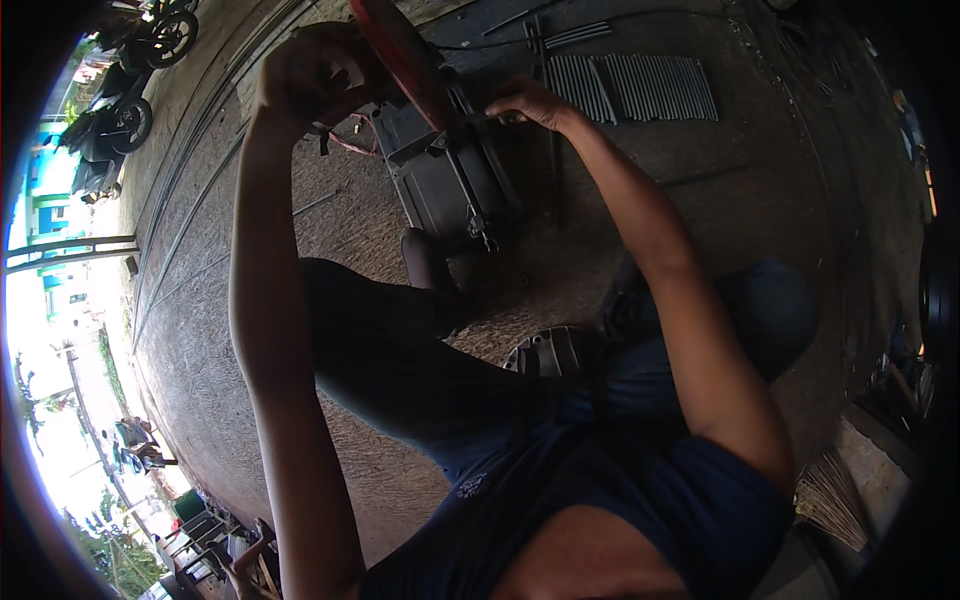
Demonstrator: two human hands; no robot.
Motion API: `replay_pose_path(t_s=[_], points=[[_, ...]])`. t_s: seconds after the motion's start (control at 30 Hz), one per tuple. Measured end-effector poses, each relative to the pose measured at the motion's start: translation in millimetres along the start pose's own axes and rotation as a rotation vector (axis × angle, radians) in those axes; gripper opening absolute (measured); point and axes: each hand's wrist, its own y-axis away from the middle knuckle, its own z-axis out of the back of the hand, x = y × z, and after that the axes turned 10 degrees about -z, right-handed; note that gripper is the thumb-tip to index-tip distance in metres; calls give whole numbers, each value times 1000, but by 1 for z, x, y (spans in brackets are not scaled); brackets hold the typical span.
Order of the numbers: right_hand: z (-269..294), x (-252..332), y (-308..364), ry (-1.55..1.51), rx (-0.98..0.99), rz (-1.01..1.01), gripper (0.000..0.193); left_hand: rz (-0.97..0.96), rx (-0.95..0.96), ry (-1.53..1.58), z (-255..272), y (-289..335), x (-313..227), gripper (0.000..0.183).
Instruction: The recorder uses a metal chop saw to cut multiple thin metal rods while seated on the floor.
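Observation:
A cut-off saw with a red guard (400,60) and a dark flat base (432,200) stands on the ground ahead of my feet. My left hand (305,75), in deep shade, is closed around the saw's handle beside the guard. Across the base run a clamp and its screw (462,180). My right hand (528,103) is at the right side of the saw, its fingers bent together. Whatever they hold is too dark to make out. Just right of that hand lie several short grey metal rods (640,88), lined up side by side.
Long thin bars (190,165) lie along the ground at the left. Dark metal bars (545,60) cross beyond my right hand. A round grey metal part (550,352) sits between my legs. Motorcycles (125,125) stand far left, and a straw broom (832,500) lies at lower right.

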Motion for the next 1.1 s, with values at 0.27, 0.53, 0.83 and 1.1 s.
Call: replay_pose_path(t_s=[0.27,0.53,0.83,1.1], points=[[-2,0,10,84,-66,-63,18,21,-81,-7,1,-2,1,33],[-11,-7,24,-113,-85,33,18,-13,-107,-39,6,-4,4,40],[23,-67,61,-693,-142,-69,14,-43,-73,-73,14,-5,7,42],[55,-147,76,-486,-607,-430,22,-115,88,23,41,-6,15,29]])
